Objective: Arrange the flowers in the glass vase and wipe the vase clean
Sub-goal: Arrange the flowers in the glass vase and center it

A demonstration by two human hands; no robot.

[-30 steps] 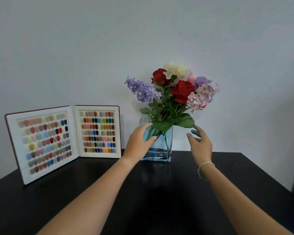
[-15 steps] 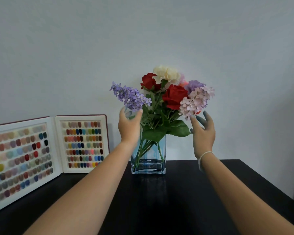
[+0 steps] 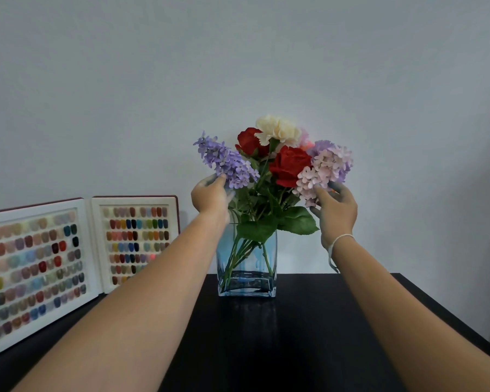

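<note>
A square blue-tinted glass vase (image 3: 246,267) stands on the black table (image 3: 309,335) near the wall. It holds a bouquet: a purple lilac spray (image 3: 227,162) on the left, two red roses (image 3: 289,165), a cream bloom (image 3: 279,130) on top and a pink hydrangea cluster (image 3: 320,171) on the right. My left hand (image 3: 210,196) touches the lower end of the lilac spray with its fingertips. My right hand (image 3: 335,207) cups the underside of the pink hydrangea, thumb on the petals. Whether either hand truly grips a flower is unclear.
An open display book of coloured nail samples (image 3: 68,256) leans against the wall at the left, close to the vase. A pale wall stands right behind the table. The table's right edge (image 3: 441,312) runs diagonally toward me.
Both hands rose from the vase's sides to the flower heads. The left now touches the lilac, the right the pink hydrangea. The camera view tilted up and shifted right.
</note>
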